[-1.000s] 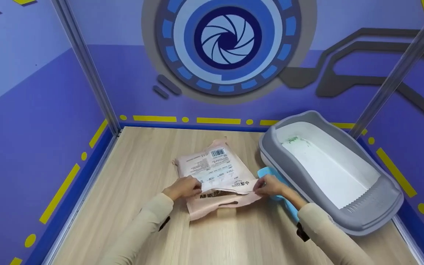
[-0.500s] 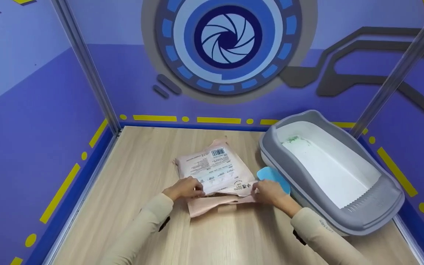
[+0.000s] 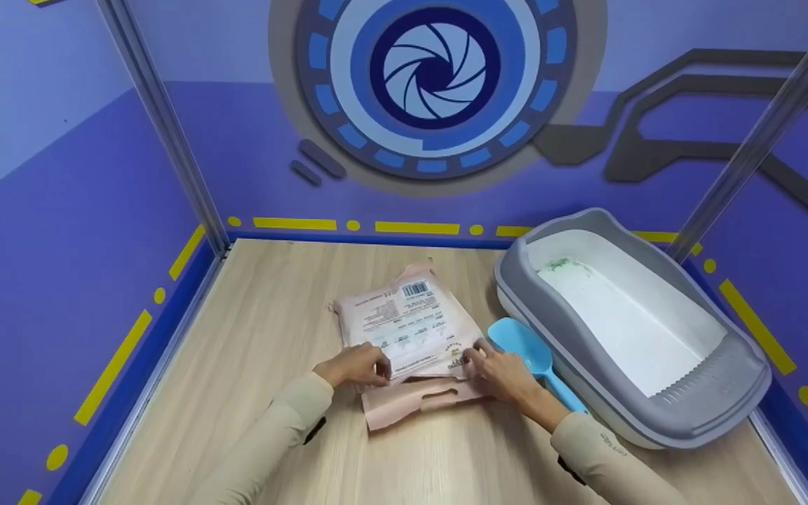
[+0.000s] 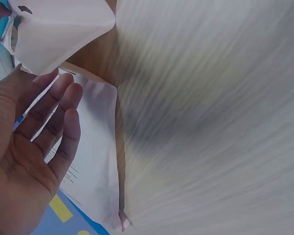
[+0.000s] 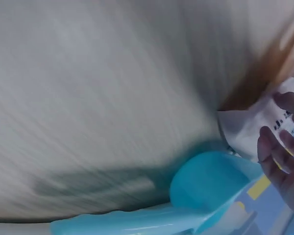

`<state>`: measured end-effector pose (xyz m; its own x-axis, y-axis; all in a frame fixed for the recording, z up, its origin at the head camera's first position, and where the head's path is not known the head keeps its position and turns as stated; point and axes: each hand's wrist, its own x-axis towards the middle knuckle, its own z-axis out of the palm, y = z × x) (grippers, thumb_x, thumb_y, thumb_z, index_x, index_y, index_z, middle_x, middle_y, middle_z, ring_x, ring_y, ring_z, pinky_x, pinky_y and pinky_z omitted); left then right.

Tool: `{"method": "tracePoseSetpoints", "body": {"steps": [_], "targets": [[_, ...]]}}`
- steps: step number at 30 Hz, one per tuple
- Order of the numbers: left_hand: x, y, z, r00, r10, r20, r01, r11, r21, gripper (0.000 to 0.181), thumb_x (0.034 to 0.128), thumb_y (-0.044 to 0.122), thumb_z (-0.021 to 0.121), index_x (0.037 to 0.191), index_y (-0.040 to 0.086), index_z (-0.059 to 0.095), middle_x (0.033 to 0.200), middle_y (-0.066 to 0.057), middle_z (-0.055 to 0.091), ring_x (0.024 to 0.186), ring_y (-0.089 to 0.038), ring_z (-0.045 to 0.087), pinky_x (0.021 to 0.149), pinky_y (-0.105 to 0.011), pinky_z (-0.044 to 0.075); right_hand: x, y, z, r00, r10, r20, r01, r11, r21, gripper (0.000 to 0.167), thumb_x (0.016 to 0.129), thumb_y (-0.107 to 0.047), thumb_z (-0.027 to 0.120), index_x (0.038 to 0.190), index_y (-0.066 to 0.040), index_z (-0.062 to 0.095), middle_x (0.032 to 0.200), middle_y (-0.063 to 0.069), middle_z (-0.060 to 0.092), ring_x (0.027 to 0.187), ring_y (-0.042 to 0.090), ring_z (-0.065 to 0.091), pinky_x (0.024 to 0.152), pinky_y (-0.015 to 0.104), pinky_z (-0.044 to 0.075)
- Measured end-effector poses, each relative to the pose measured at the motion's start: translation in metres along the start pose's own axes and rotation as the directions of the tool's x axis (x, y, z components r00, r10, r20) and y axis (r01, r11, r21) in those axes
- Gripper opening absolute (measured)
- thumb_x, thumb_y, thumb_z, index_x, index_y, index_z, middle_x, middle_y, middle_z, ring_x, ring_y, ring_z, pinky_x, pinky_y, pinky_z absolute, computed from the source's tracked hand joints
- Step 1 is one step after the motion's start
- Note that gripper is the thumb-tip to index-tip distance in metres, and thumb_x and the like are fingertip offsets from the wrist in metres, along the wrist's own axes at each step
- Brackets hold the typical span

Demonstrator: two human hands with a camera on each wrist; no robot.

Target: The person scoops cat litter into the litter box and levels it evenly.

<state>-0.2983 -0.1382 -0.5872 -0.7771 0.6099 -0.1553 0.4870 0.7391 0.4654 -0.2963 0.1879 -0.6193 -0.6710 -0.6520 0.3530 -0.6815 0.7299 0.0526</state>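
A pale pink bag [image 3: 404,326], printed with text and a barcode, lies flat on the wooden table. Its strip with a handle slot [image 3: 393,408] spreads toward me below a torn-looking edge. At the left of that edge, my left hand [image 3: 360,365] pinches the bag between thumb and index finger; in the left wrist view its other fingers [image 4: 63,132] are spread loosely. My right hand [image 3: 509,375] pinches the right side of the same edge, thumb and fingers bent. Whatever the bag contains is hidden.
Just right of my right hand lies a light blue scoop [image 3: 527,345], its handle against a grey-rimmed white litter box [image 3: 628,322]. A few green bits [image 3: 560,265] lie inside the box. Purple-blue walls [image 3: 250,154] enclose the table at the back and sides.
My right hand has moved left and inward, uncovering the blue scoop. The bag's printed panel has come toward me over the dark gap, and the handle slot now shows fully.
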Motion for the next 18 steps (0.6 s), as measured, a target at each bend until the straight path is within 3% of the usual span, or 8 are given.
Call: {"method": "tracePoseSetpoints", "body": {"steps": [3,7,14,18], "targets": [[0.0,0.001,0.001,1.0,-0.005,0.017,0.005,1.0,0.005,0.011,0.0876,0.017,0.079,0.096,0.009,0.08,0.084,-0.004,0.075,0.071,-0.006,0.051,0.066,-0.026,0.042,0.0,0.0,0.004,1.0,-0.014,0.009,0.014,1.0,0.005,0.043,0.078,-0.009,0.082,0.117,-0.015,0.065,0.113,0.006,0.064,0.07,0.024,0.066,0.047,0.039,0.052],[0.001,0.003,0.004,0.999,-0.021,0.042,0.021,1.0,0.004,0.015,0.0879,0.021,0.079,0.1,0.012,0.082,0.086,-0.002,0.076,0.074,-0.006,0.053,0.068,-0.028,0.045,-0.002,0.0,0.006,0.999,-0.03,0.035,0.031,0.999,-0.012,0.028,0.087,-0.015,0.077,0.114,-0.016,0.07,0.107,0.004,0.067,0.069,0.023,0.068,0.05,0.039,0.053],[0.002,0.003,0.009,1.0,-0.022,0.006,0.021,0.998,0.063,0.014,0.0885,0.022,0.077,0.096,0.011,0.081,0.085,-0.002,0.075,0.076,-0.01,0.056,0.072,-0.03,0.047,-0.003,0.0,0.007,0.998,-0.029,0.06,0.03,1.0,-0.003,0.029,0.088,-0.019,0.076,0.117,-0.016,0.071,0.106,0.003,0.067,0.067,0.022,0.066,0.051,0.039,0.053],[0.003,0.003,0.013,1.0,0.002,-0.013,-0.001,0.993,0.116,0.012,0.0835,0.015,0.077,0.094,0.009,0.078,0.083,-0.005,0.073,0.075,-0.012,0.056,0.069,-0.029,0.045,-0.004,0.0,0.009,0.997,-0.04,0.064,0.04,0.999,0.005,0.03,0.09,-0.02,0.074,0.119,-0.015,0.069,0.108,0.004,0.064,0.067,0.02,0.063,0.05,0.037,0.053]]}}
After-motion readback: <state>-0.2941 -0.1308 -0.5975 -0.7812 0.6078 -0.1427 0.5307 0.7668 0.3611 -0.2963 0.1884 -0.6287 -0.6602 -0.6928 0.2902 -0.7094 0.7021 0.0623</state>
